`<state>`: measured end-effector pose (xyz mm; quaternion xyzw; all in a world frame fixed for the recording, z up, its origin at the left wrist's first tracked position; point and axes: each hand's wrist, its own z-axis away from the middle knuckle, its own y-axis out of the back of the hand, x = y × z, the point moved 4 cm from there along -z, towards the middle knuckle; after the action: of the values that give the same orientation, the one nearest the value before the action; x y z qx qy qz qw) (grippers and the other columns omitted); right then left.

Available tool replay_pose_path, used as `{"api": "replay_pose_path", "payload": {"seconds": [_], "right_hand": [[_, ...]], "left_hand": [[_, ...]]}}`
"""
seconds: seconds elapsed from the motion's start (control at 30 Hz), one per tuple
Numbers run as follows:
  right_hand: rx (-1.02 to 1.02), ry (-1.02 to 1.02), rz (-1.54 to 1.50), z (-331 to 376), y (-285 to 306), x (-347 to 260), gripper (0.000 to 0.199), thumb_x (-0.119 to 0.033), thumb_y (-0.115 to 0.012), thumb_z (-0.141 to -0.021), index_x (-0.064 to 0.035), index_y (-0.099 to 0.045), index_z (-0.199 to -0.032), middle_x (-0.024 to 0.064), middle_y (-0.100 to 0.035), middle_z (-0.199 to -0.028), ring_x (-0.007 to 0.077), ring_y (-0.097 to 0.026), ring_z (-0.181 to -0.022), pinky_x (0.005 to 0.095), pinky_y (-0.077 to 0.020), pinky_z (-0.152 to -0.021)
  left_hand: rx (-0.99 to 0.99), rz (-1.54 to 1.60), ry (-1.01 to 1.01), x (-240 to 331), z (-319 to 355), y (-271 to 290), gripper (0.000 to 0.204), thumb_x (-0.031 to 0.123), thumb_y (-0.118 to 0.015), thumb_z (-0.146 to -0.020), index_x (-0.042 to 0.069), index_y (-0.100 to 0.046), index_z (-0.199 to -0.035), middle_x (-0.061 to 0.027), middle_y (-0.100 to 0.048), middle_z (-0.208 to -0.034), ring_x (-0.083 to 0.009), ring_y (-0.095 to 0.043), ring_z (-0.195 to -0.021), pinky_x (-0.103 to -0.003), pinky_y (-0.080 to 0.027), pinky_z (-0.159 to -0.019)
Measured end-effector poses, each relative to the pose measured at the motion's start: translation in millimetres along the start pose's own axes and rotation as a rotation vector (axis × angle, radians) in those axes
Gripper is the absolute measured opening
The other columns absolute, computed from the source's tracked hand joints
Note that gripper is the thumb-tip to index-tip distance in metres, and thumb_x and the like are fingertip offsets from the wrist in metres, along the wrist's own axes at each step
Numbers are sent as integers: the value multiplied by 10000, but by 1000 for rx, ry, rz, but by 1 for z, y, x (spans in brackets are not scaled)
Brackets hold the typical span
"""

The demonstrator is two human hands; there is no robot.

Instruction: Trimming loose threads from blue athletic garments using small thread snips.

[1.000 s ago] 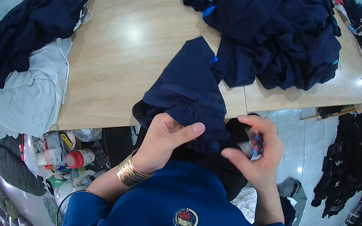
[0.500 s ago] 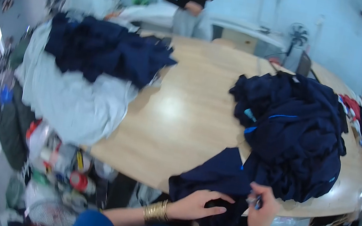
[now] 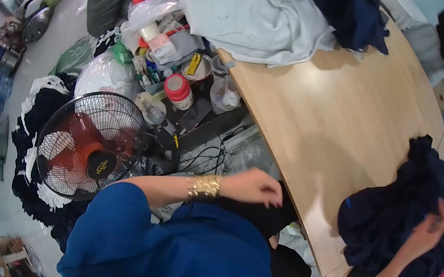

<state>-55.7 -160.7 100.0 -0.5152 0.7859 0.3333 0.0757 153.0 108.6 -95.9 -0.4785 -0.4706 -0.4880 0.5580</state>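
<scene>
Fan with red blades stands on the floor at 9 o'clock, and bottles and jars crowd a low shelf at 11 o'clock, among them a red-lidded jar. Left hand, with a gold bracelet at the wrist, is closed loosely on a dark garment at the edge of the wooden tabletop. At 3 o'clock the right hand presses with narrow, curled fingers on the navy clothing pile lying on the tabletop. A pale grey cloth covers the far end at 12 o'clock.

right hand on navy garments
</scene>
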Motion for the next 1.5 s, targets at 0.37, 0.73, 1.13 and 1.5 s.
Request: {"api": "replay_pose_path", "payload": {"seconds": [0.37, 0.73, 1.13, 1.5], "right_hand": [[-794, 104, 6, 98, -125, -22, 204, 44, -603, -738, -3, -575, -935, 121, -593, -959, 254, -593, -804, 293, -455, -661], [-1071, -49, 118, 145, -150, -22, 298, 56, -611, -671, -37, -550, -948, 117, -484, -824, 300, -547, -687, 327, -432, -583], [-1006, -146, 160, 136, -128, -19, 267, 77, -589, -691, -10, -549, -940, 113, -501, -818, 266, -552, -708, 286, -441, -622], [-904, -113, 32, 122, -126, -30, 236, 70, -592, -697, 1, -556, -920, 125, -523, -763, 261, -554, -695, 277, -435, -623]], "left_hand": [[1352, -261, -36, -87, 125, 332, 180, 57, -554, -808, 11, -600, -976, -69, -638, -817, -127, -607, -689, -257, -486, -625], [1255, -1496, 905, -142, 117, 488, 599, 260, -716, -700, 107, -382, -1174, -131, -457, -1141, -356, -476, -1092, -451, -467, -817], [1361, -1350, 969, -177, 160, 529, 244, 195, -427, -884, 150, -426, -1124, -142, -488, -1106, -368, -563, -962, -493, -473, -738], [1725, -426, -1153, 146, 165, 395, 252, 62, -602, -814, 50, -384, -941, -71, -491, -886, -186, -546, -796, -305, -506, -668]]}}
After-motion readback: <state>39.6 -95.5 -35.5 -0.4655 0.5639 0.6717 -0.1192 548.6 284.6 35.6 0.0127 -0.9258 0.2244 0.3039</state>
